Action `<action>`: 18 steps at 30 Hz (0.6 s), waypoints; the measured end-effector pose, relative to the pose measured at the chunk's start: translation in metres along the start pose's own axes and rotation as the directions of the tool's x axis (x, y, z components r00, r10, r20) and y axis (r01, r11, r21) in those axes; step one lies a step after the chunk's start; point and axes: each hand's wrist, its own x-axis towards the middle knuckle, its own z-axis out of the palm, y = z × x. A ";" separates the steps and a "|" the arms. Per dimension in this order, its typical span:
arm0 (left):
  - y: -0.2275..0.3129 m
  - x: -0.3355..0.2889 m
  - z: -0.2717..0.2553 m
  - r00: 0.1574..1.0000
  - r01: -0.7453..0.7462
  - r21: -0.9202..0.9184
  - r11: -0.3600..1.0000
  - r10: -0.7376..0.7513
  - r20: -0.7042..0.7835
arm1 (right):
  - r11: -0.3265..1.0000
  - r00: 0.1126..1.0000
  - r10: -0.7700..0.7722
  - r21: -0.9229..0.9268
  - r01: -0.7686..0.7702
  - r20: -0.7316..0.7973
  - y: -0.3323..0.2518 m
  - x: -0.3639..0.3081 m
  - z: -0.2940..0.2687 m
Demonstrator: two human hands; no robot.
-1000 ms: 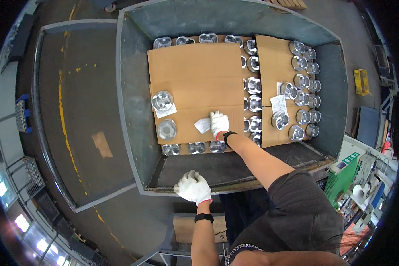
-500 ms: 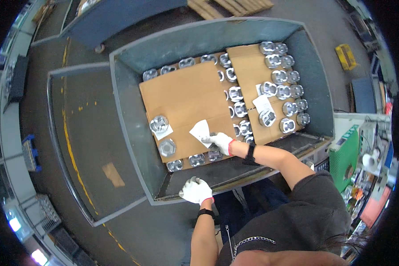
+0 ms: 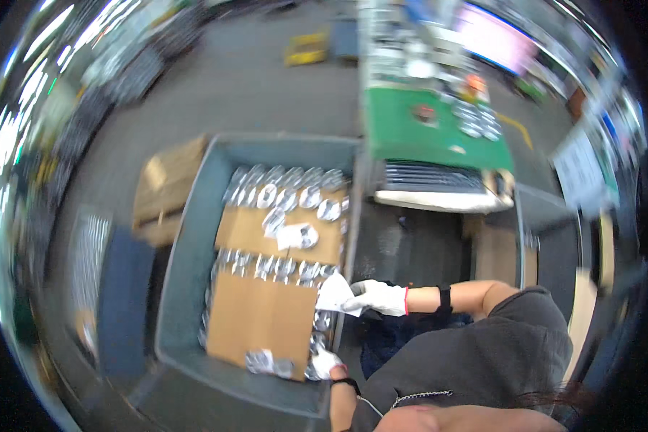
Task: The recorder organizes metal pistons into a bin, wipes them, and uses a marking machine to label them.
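My gloved right hand (image 3: 380,297) pinches a white slip of paper (image 3: 333,293) above the near rim of a large grey-green metal bin (image 3: 176,288). At the bin's near edge is my gloved left hand (image 3: 327,363), beside several shiny metal pistons (image 3: 322,322); motion blur hides what its fingers do. A brown cardboard sheet (image 3: 259,309) lies over part of the bin, with two pistons (image 3: 259,361) on it. Rows of pistons (image 3: 284,200) stand on another cardboard sheet (image 3: 248,229) farther in, where a white paper (image 3: 291,236) lies among them.
Beyond the bin to the right stands a workbench with a green top (image 3: 403,129), holding several metal parts (image 3: 475,120) and a lit screen (image 3: 495,37). A wooden pallet (image 3: 167,183) lies left of the bin, and a yellow crate (image 3: 306,49) sits on the floor ahead.
My view has swung right, bringing the green workbench ahead. The paper in my right hand has moved from above the cardboard to the bin's near rim.
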 end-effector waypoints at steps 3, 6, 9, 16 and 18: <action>0.006 -0.019 -0.026 0.921 -0.277 -0.528 0.803 0.378 0.091 | 0.979 0.973 -0.072 -0.200 0.028 -0.218 -0.015 -0.072 -0.046; -0.004 0.013 -0.027 0.721 -0.263 -0.612 0.746 0.573 0.389 | 0.982 0.875 -0.133 -0.181 0.053 -0.466 0.005 -0.138 -0.097; 0.062 -0.017 -0.029 0.518 -0.359 -0.531 0.768 0.637 0.571 | 0.990 0.743 -0.141 -0.114 0.087 -0.654 0.042 -0.177 -0.119; 0.200 -0.307 0.011 -0.360 -0.529 -0.738 0.419 0.676 0.643 | 0.978 0.645 -0.195 -0.095 0.187 -0.739 0.073 -0.275 -0.141; 0.200 -0.377 0.017 -0.300 -0.599 -0.660 0.453 0.637 0.710 | 0.971 0.571 -0.236 -0.214 0.107 -0.786 0.084 -0.306 -0.160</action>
